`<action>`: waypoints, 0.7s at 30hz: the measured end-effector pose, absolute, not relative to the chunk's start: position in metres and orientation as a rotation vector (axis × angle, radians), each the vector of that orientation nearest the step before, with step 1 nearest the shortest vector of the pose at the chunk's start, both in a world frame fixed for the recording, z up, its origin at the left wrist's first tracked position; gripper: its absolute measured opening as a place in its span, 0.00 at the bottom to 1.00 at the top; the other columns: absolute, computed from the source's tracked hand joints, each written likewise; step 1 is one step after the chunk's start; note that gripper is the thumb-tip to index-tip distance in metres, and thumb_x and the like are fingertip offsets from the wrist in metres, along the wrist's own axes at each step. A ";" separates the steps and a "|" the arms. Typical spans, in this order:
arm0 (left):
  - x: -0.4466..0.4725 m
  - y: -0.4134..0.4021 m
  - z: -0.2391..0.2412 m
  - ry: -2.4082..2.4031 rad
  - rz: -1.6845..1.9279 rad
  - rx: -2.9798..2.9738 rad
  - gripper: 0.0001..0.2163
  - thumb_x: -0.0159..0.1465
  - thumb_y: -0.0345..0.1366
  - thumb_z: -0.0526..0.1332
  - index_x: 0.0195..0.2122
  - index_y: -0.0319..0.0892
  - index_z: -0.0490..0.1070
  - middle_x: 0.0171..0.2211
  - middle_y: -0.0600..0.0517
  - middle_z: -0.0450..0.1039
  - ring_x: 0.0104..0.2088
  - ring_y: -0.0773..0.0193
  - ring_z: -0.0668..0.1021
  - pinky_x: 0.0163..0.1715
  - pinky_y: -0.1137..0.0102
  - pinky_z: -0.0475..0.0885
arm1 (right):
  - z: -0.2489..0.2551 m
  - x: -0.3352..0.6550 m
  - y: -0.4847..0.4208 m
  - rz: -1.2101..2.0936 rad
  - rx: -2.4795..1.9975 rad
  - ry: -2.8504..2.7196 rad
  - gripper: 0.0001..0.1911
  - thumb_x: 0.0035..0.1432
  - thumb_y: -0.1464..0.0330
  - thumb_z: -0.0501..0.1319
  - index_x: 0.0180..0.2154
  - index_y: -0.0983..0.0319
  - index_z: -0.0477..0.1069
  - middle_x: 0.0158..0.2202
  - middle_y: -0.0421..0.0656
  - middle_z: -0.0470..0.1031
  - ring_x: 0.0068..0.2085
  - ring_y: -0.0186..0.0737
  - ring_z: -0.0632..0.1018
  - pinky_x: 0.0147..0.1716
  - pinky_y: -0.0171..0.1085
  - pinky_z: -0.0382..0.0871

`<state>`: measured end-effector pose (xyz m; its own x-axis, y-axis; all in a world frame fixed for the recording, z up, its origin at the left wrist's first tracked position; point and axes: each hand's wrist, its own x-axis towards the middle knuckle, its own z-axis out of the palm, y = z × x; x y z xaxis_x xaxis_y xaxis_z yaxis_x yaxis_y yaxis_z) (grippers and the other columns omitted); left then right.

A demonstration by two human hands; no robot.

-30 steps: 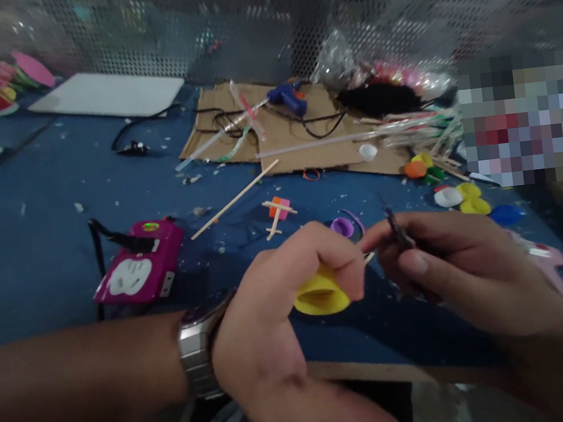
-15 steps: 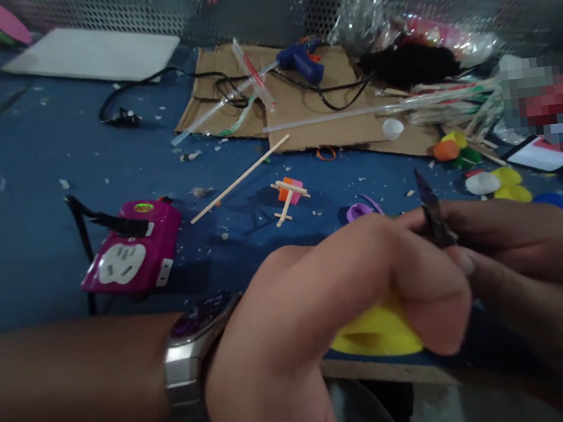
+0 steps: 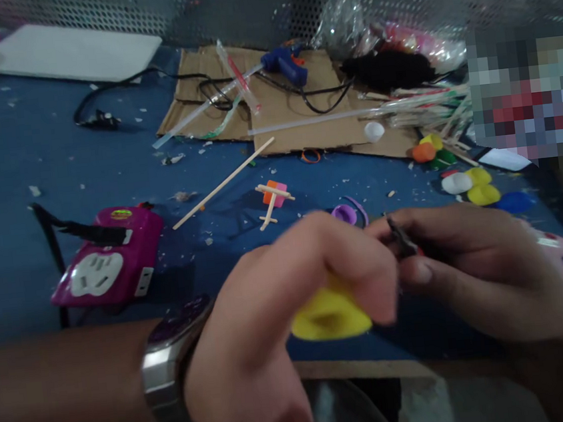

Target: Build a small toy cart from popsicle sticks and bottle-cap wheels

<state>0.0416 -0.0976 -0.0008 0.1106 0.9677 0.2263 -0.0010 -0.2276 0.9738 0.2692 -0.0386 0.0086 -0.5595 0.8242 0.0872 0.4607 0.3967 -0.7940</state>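
My left hand (image 3: pixel 290 290) is closed around a yellow plastic cap (image 3: pixel 328 315), held just above the near edge of the blue table (image 3: pixel 29 157). A silver watch (image 3: pixel 169 357) sits on that wrist. My right hand (image 3: pixel 464 272) is pinched on a small dark pointed tool (image 3: pixel 401 240), its tip right beside my left fingers and the cap. A purple cap (image 3: pixel 343 214) lies on the table just behind my hands.
A magenta power strip (image 3: pixel 106 263) lies at the left. Behind are a wooden stick (image 3: pixel 223 183), a small orange-and-stick piece (image 3: pixel 273 197), cardboard (image 3: pixel 291 112) with a blue glue gun (image 3: pixel 283 63) and cables, loose coloured caps (image 3: pixel 463 175) at right, a white board (image 3: pixel 64 52).
Both hands have dropped slightly and moved left together. The tool's tip has tilted down from upright toward the cap. The view has shifted a little to the right.
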 end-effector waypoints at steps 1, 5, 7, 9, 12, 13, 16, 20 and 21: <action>0.040 -0.088 -0.001 1.033 1.351 1.428 0.17 0.66 0.44 0.73 0.44 0.49 0.65 0.35 0.54 0.67 0.29 0.64 0.68 0.29 0.64 0.69 | 0.008 0.269 -0.037 1.004 -1.058 -2.204 0.12 0.73 0.55 0.66 0.45 0.55 0.81 0.28 0.36 0.76 0.31 0.36 0.80 0.29 0.32 0.71; 0.028 -0.057 -0.009 0.827 1.142 1.531 0.16 0.67 0.29 0.67 0.48 0.48 0.61 0.34 0.57 0.66 0.28 0.68 0.68 0.26 0.70 0.69 | 0.008 0.267 -0.034 0.952 -0.962 -2.244 0.19 0.75 0.52 0.63 0.38 0.59 0.78 0.28 0.37 0.75 0.28 0.34 0.76 0.28 0.32 0.66; 0.026 -0.050 -0.012 0.894 1.104 1.572 0.13 0.69 0.29 0.64 0.48 0.47 0.61 0.33 0.57 0.65 0.28 0.68 0.68 0.25 0.70 0.69 | 0.007 0.266 -0.033 0.964 -0.943 -2.242 0.20 0.76 0.51 0.61 0.42 0.60 0.79 0.29 0.37 0.75 0.28 0.32 0.75 0.28 0.32 0.65; 0.026 -0.047 -0.013 0.931 1.087 1.617 0.09 0.73 0.33 0.62 0.49 0.46 0.61 0.31 0.57 0.64 0.27 0.67 0.67 0.24 0.70 0.68 | 0.006 0.265 -0.032 0.963 -0.957 -2.254 0.21 0.77 0.50 0.60 0.42 0.60 0.78 0.29 0.36 0.74 0.27 0.31 0.73 0.28 0.31 0.63; 0.027 -0.046 -0.014 0.932 1.069 1.667 0.07 0.76 0.38 0.60 0.50 0.46 0.62 0.31 0.57 0.65 0.26 0.67 0.68 0.23 0.70 0.68 | 0.003 0.265 -0.032 0.925 -1.005 -2.287 0.24 0.77 0.48 0.59 0.39 0.61 0.75 0.28 0.35 0.72 0.27 0.30 0.71 0.28 0.31 0.61; 0.027 -0.046 -0.014 0.923 1.057 1.672 0.06 0.77 0.39 0.60 0.50 0.46 0.63 0.31 0.57 0.65 0.26 0.67 0.69 0.23 0.70 0.68 | 0.002 0.265 -0.031 0.913 -1.016 -2.300 0.24 0.77 0.48 0.59 0.39 0.61 0.75 0.28 0.35 0.72 0.27 0.30 0.71 0.29 0.31 0.61; 0.026 -0.045 -0.014 0.878 1.011 1.663 0.04 0.78 0.37 0.59 0.50 0.47 0.64 0.29 0.58 0.66 0.25 0.68 0.69 0.24 0.71 0.69 | 0.001 0.264 -0.031 0.885 -1.035 -2.347 0.24 0.78 0.48 0.58 0.40 0.61 0.75 0.28 0.35 0.72 0.28 0.31 0.72 0.29 0.32 0.60; 0.025 -0.045 -0.014 0.848 0.976 1.608 0.07 0.73 0.32 0.61 0.48 0.47 0.63 0.30 0.59 0.65 0.25 0.69 0.68 0.22 0.72 0.67 | 0.000 0.262 -0.032 0.874 -1.010 -2.399 0.23 0.78 0.49 0.58 0.42 0.60 0.76 0.31 0.37 0.78 0.30 0.33 0.75 0.31 0.33 0.62; 0.025 -0.046 -0.014 0.830 0.959 1.584 0.08 0.72 0.32 0.62 0.48 0.47 0.63 0.30 0.59 0.65 0.25 0.69 0.68 0.23 0.72 0.67 | 0.000 0.262 -0.032 0.870 -1.001 -2.411 0.23 0.78 0.49 0.57 0.42 0.60 0.76 0.32 0.38 0.79 0.31 0.34 0.77 0.32 0.33 0.63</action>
